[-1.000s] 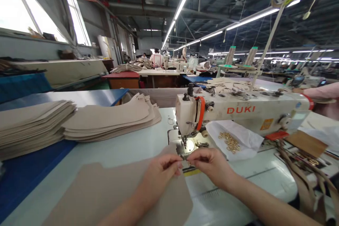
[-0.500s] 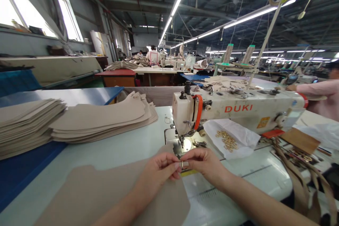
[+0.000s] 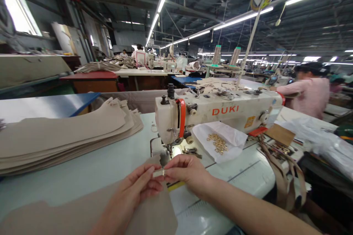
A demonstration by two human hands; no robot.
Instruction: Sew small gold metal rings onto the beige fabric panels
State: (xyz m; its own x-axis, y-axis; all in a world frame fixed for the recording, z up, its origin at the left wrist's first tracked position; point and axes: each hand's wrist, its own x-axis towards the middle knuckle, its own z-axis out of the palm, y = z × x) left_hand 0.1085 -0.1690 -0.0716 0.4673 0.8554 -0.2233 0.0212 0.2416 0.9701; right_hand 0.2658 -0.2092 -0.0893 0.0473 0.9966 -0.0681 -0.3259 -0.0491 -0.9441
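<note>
In front of the sewing machine's needle, my left hand [image 3: 138, 183] pinches one end of a short beige fabric strap [image 3: 158, 173]. A small gold metal ring [image 3: 163, 172] sits on the strap at the fingertips of my right hand [image 3: 187, 173], which is also closed on it. Part of the strap is hidden by the fingers. Under my left hand and forearm lies a large beige fabric panel [image 3: 154, 213], flat on the table. The white sewing machine [image 3: 204, 108] stands just beyond both hands, its needle area lit.
White paper [image 3: 198, 132] holding several gold rings [image 3: 217, 143] lies right of the needle. Beige panels [image 3: 68, 132] are stacked at the left. Beige straps [image 3: 289, 176] hang off the right side. A person in pink [image 3: 311, 91] works at the far right.
The view has swung to the right, so everything appears further left. My hands stay together on the strap; the gold ring now shows nearer my right fingertips.
</note>
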